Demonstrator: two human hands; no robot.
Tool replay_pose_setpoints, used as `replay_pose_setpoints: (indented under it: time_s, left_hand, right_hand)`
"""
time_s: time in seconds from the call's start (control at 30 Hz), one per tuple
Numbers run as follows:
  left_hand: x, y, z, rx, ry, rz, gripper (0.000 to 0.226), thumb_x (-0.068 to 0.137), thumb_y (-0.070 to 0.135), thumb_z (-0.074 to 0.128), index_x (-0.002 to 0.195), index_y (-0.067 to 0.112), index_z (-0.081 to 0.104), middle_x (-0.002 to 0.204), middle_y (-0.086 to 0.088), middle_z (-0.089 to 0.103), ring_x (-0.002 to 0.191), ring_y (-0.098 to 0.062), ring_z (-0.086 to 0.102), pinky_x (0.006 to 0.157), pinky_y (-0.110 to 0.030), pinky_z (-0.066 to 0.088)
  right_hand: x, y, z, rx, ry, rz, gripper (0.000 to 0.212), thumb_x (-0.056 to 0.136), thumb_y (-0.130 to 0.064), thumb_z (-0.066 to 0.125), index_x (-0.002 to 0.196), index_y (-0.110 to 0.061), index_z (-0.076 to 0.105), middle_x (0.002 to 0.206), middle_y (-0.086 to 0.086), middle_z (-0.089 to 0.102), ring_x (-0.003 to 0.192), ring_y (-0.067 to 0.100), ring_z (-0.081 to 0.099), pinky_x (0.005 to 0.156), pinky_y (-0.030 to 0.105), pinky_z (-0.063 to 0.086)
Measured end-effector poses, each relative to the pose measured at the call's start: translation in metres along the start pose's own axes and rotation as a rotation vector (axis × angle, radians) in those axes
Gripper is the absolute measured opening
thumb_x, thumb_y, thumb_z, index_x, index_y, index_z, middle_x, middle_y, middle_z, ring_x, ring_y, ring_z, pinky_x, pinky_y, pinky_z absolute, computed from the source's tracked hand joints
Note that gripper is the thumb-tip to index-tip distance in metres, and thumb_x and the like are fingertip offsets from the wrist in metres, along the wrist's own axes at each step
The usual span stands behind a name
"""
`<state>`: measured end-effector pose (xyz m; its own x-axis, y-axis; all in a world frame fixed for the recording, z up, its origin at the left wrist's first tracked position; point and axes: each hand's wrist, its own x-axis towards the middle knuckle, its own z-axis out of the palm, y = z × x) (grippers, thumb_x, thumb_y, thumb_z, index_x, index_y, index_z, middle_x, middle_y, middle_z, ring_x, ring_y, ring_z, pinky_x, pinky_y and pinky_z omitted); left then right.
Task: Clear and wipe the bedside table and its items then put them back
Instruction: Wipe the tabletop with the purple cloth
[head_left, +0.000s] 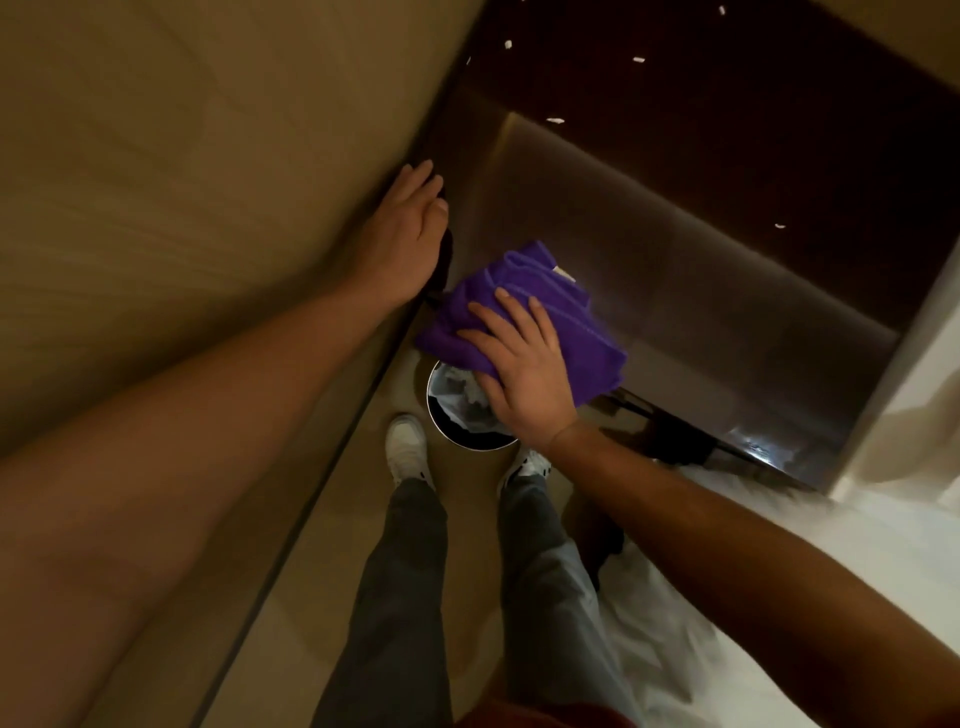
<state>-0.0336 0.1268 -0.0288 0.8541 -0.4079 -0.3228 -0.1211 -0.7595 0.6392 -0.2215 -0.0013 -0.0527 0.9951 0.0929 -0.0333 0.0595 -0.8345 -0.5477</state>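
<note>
A purple cloth (540, 306) lies bunched at the near left corner of the dark bedside table (701, 249). My right hand (524, 364) presses on it with straight, spread fingers, and part of the cloth hangs past the table's edge. My left hand (408, 234) is against the beige wall at the table's left side, with its fingers round a slim black object (445, 254) that is mostly hidden under the hand. Several small white scraps (555, 120) lie scattered over the far part of the tabletop.
A round waste bin (462, 415) with crumpled paper inside stands on the floor right under the cloth, between my white shoes (408, 449). The beige wall (182, 182) runs along the left. White bedding (779, 545) fills the right.
</note>
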Motion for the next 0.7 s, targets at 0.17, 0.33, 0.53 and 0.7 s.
replay_pose_setpoints:
  time_s: [0.17,0.33,0.53,0.7]
  left_hand:
    - [-0.001,0.002,0.001,0.087,-0.017,0.018,0.048,0.11,0.022,0.032,0.151,-0.002,0.039,0.165,-0.012,0.026,0.156,-0.024,0.015,0.125,-0.027,0.008]
    - [-0.007,-0.001,0.001,0.186,0.002,0.045,0.05,0.11,0.026,0.03,0.153,0.0,0.036,0.166,-0.012,0.025,0.156,-0.025,0.013,0.125,-0.03,0.008]
    - [-0.01,0.0,0.005,0.201,0.024,0.097,0.05,0.108,0.025,0.035,0.151,-0.002,0.04,0.164,-0.015,0.029,0.155,-0.028,0.016,0.126,-0.036,0.013]
    - [-0.003,0.016,0.008,0.186,0.021,0.142,0.061,0.105,0.038,0.029,0.151,0.001,0.041,0.164,-0.012,0.03,0.155,-0.026,0.017,0.126,-0.041,0.017]
  right_hand:
    - [-0.034,-0.022,0.023,0.097,-0.073,0.038,0.044,0.092,-0.017,0.069,0.135,-0.013,0.065,0.148,0.008,0.057,0.149,0.033,0.038,0.124,0.06,0.021]
    - [-0.044,-0.009,0.033,0.153,-0.021,0.125,0.047,0.087,-0.005,0.074,0.133,-0.008,0.067,0.146,0.01,0.06,0.147,0.04,0.039,0.122,0.063,0.025]
    - [-0.045,-0.006,0.017,0.214,-0.01,0.11,0.05,0.089,-0.007,0.07,0.138,-0.01,0.062,0.15,0.008,0.056,0.147,0.032,0.041,0.118,0.055,0.036]
    - [-0.04,-0.003,-0.033,0.387,0.167,0.232,0.04,0.099,-0.022,0.052,0.135,-0.008,0.061,0.138,0.009,0.063,0.13,0.025,0.057,0.11,0.047,0.044]
